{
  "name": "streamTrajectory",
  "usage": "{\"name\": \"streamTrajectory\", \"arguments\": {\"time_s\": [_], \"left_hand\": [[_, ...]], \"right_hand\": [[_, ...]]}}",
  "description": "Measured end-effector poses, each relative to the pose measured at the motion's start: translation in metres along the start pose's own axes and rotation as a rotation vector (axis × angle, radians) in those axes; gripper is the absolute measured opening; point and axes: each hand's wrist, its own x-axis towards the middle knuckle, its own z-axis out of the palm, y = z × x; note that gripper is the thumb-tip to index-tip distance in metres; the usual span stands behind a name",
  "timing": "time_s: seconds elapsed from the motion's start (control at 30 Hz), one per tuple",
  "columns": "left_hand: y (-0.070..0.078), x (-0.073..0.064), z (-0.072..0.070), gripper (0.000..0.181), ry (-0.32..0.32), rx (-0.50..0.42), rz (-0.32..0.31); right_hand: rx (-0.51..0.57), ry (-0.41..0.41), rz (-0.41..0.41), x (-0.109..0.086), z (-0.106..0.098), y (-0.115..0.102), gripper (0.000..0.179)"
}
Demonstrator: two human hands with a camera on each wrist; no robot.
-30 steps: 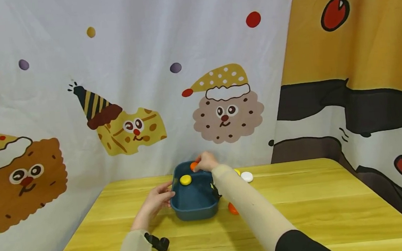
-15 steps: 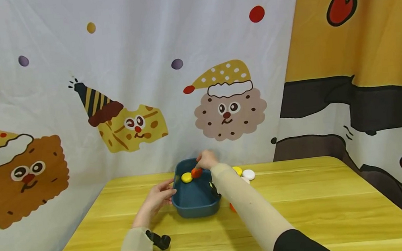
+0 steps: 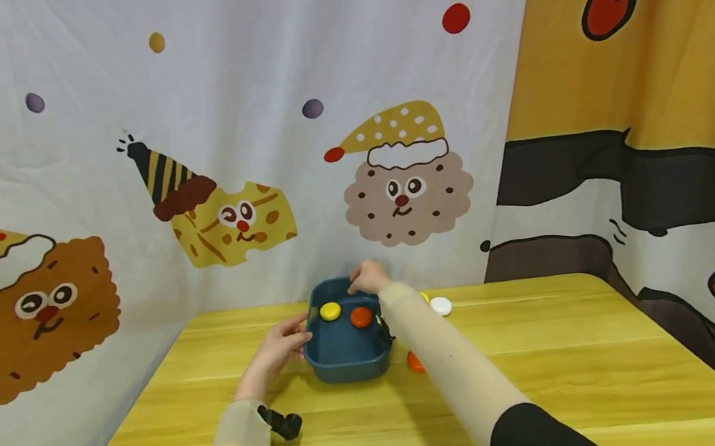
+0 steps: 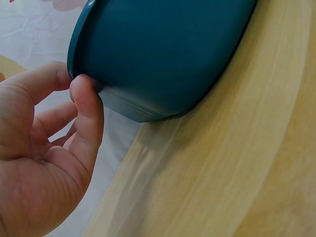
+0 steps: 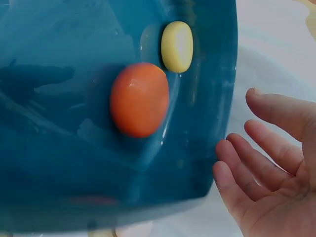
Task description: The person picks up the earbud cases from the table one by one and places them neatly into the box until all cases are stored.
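Note:
A dark teal rectangular bin (image 3: 351,373) stands on the table between the hands. My left hand (image 3: 281,347) holds it at the left side, thumb and fingers bent at the rim in the left wrist view. In the bin lie a yellow smooth, rounded disc (image 3: 330,312) and an orange-red one (image 3: 361,317), apart in the head view. My right hand (image 3: 369,277) is over the bin's far right corner. In the right wrist view its fingers are spread, holding nothing, with the fingertips beside the bin's edge.
Right of the bin, partly behind the right sleeve, are a white disc (image 3: 441,306), a yellow disc (image 3: 425,296) and an orange-red disc (image 3: 415,362) on the wooden table (image 3: 571,360). A printed curtain (image 3: 244,119) hangs behind the table.
The orange-red disc has left my right fingers and now lies in the bin, right of the yellow disc. The right hand has opened over the far corner. My left hand has stayed at the bin.

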Motion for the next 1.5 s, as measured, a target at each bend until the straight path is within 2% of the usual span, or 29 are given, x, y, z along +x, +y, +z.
{"name": "streamTrajectory", "arguments": {"time_s": [0.2,0.4,0.57,0.8,1.13,1.37,1.5], "left_hand": [[0.003,0.003,-0.003,0.057,-0.011,0.008,0.024],[0.002,0.002,-0.006,0.057,-0.003,-0.002,0.013],[0.001,-0.001,-0.006,0.056,0.003,-0.012,0.005],[-0.002,-0.006,-0.007,0.057,-0.012,0.010,0.010],[-0.009,-0.007,-0.009,0.057,-0.014,-0.001,-0.002],[-0.003,-0.004,-0.005,0.057,-0.036,0.009,0.019],[0.000,-0.005,-0.002,0.059,-0.051,0.000,0.020]], "right_hand": [[0.032,-0.012,-0.005,0.001,-0.023,0.004,0.035],[0.049,-0.004,-0.030,-0.003,-0.047,0.015,0.038],[0.060,-0.019,-0.051,-0.007,-0.063,0.035,0.039],[0.101,-0.055,-0.016,-0.018,-0.083,0.070,0.044],[0.113,-0.104,0.065,-0.046,-0.092,0.117,0.051],[0.068,-0.118,0.034,-0.061,-0.098,0.140,0.059],[0.067,-0.113,0.053,-0.068,-0.097,0.154,0.062]]}}
